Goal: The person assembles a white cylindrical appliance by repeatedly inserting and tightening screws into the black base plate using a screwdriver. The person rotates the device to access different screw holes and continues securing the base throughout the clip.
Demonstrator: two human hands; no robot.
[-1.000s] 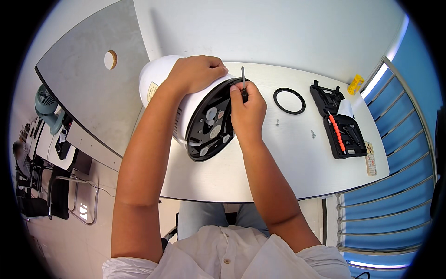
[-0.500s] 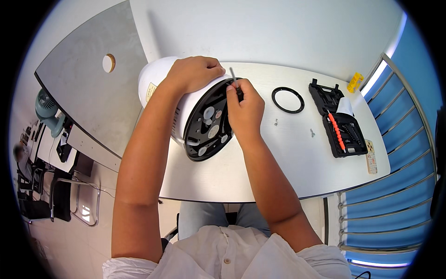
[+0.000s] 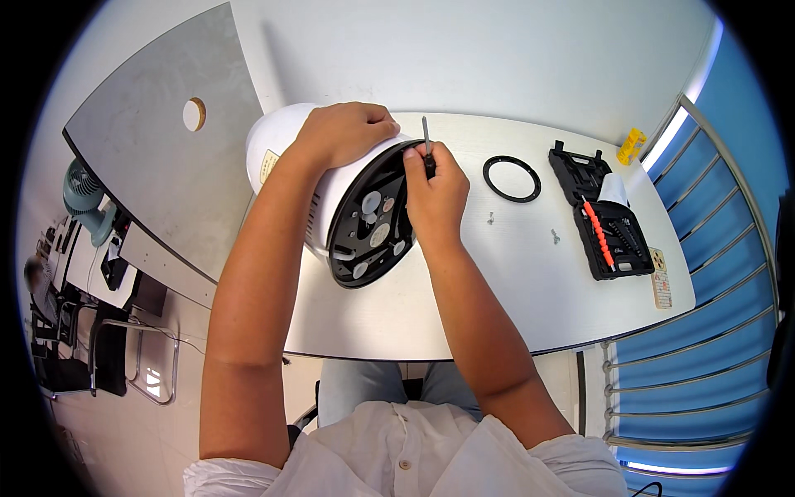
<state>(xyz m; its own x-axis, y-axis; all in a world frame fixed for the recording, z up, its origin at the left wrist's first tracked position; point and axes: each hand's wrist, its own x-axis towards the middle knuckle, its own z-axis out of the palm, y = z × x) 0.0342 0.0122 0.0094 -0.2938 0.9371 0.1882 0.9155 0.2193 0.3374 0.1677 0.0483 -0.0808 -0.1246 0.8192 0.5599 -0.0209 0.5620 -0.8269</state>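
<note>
A white rounded appliance (image 3: 279, 131) lies tipped on its side, its black base (image 3: 352, 217) facing right with several round pale feet. My left hand (image 3: 346, 132) is over its upper side, fingers bent and gripping the white shell near the base's rim. At the base's upper right edge my right hand (image 3: 437, 192) is closed round the dark handle of a screwdriver (image 3: 426, 135). The metal shaft sticks up above my fingers, away from the base. My right fingertips are partly hidden behind the thumb and handle, at the rim.
To the right on the white table (image 3: 497, 298) lie a black ring (image 3: 487, 184) and small screws (image 3: 556, 237). Beyond them are an opened black tool case (image 3: 593, 236) with an orange flexible shaft (image 3: 599, 236), a remote control (image 3: 660, 282) and a yellow object (image 3: 632, 146). A metal railing (image 3: 712, 265) borders the right.
The screwdriver's shaft has swung from leaning left to nearly upright, shifting slightly right within my right hand. My left hand and the appliance stay put.
</note>
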